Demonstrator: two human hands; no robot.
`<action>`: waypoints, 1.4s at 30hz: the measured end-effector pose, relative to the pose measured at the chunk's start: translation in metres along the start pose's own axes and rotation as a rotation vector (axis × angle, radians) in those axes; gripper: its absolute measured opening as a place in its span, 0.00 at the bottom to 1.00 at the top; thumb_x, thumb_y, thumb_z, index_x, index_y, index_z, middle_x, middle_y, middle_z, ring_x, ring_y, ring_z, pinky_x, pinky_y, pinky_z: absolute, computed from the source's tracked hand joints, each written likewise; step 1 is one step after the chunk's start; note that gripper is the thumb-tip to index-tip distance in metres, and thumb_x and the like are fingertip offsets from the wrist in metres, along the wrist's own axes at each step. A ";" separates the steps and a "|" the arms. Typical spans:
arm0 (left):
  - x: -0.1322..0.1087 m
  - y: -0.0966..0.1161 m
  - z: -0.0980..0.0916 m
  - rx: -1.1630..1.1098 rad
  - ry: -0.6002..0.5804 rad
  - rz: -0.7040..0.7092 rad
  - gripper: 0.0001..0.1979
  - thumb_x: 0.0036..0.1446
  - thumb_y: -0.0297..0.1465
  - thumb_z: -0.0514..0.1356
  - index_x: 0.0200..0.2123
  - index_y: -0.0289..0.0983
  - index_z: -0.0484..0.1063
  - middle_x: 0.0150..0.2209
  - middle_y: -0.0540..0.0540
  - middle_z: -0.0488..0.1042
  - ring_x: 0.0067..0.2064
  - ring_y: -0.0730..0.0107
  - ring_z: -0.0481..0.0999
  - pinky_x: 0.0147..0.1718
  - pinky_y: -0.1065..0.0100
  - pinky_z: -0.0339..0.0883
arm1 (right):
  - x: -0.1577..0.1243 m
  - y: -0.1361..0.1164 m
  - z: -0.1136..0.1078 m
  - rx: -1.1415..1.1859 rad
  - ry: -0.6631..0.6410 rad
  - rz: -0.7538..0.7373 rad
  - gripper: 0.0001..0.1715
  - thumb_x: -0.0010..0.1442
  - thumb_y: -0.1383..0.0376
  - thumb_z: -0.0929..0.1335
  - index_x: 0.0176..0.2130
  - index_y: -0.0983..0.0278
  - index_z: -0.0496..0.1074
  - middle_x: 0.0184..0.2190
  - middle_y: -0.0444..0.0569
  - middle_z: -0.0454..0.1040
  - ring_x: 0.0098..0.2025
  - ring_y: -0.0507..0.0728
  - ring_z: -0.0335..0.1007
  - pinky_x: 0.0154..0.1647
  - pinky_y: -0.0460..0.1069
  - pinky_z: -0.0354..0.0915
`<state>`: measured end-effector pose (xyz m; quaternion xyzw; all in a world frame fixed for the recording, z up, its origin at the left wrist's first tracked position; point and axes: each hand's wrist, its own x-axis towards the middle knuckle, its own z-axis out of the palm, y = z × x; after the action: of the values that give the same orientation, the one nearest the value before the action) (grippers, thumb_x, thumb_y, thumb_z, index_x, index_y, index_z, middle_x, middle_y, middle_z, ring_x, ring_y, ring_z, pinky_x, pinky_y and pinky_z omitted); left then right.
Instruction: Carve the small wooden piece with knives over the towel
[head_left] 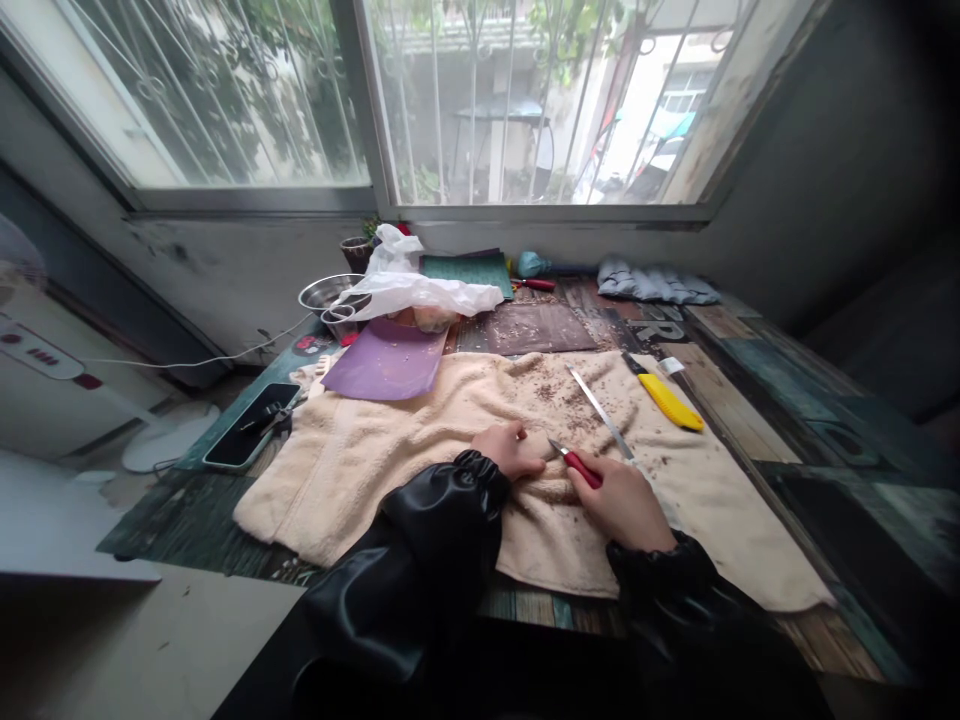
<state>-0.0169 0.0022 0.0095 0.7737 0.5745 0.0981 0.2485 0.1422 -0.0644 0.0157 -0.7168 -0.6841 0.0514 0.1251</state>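
Towel, beige, fleecy and rumpled, with brown crumbs scattered over its nap. On it, midway between the hands, sits a small pale block, smooth-looking, its exact shape partly hidden. Left hand bent inward, fingers curled round that block; right hand angled in from the near side, gripping a slim red-handled knife — pointed steel tip right at the block. Glossy black sleeves, gathered at the cuffs — both forearms converge.
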 end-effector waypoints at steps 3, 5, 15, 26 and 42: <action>0.001 -0.001 0.000 0.007 0.000 0.022 0.26 0.35 0.48 0.58 0.36 0.39 0.67 0.32 0.45 0.72 0.35 0.61 0.71 0.31 0.66 0.63 | 0.000 0.001 -0.003 0.001 -0.010 -0.004 0.19 0.53 0.58 0.59 0.42 0.57 0.70 0.27 0.48 0.74 0.29 0.54 0.67 0.29 0.46 0.58; 0.002 -0.002 0.001 0.009 0.004 0.034 0.26 0.34 0.48 0.58 0.36 0.39 0.67 0.32 0.46 0.71 0.35 0.61 0.70 0.32 0.67 0.63 | 0.002 0.001 -0.003 0.015 -0.008 -0.006 0.19 0.53 0.58 0.59 0.42 0.57 0.71 0.27 0.47 0.74 0.30 0.54 0.68 0.30 0.46 0.58; 0.000 -0.001 -0.001 -0.002 0.012 0.042 0.26 0.35 0.47 0.58 0.36 0.38 0.67 0.31 0.44 0.72 0.34 0.58 0.71 0.31 0.64 0.62 | 0.000 -0.007 0.007 -0.018 0.081 0.012 0.19 0.53 0.60 0.59 0.43 0.60 0.70 0.28 0.49 0.73 0.29 0.54 0.67 0.29 0.46 0.57; 0.004 -0.005 0.001 -0.257 0.134 0.069 0.27 0.39 0.50 0.56 0.39 0.38 0.65 0.33 0.47 0.71 0.36 0.64 0.71 0.35 0.66 0.63 | 0.016 0.000 0.009 0.732 0.206 0.170 0.26 0.48 0.53 0.64 0.45 0.63 0.69 0.34 0.49 0.73 0.29 0.52 0.67 0.25 0.46 0.62; 0.018 -0.014 -0.002 -0.996 -0.008 0.013 0.36 0.34 0.31 0.65 0.51 0.37 0.60 0.37 0.44 0.70 0.24 0.75 0.70 0.23 0.69 0.67 | 0.019 0.000 0.021 1.628 0.168 0.236 0.21 0.43 0.60 0.68 0.37 0.61 0.59 0.24 0.39 0.68 0.14 0.44 0.56 0.08 0.39 0.48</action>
<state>-0.0236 0.0224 0.0017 0.5650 0.4520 0.3591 0.5895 0.1384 -0.0428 -0.0029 -0.4704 -0.3415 0.4897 0.6498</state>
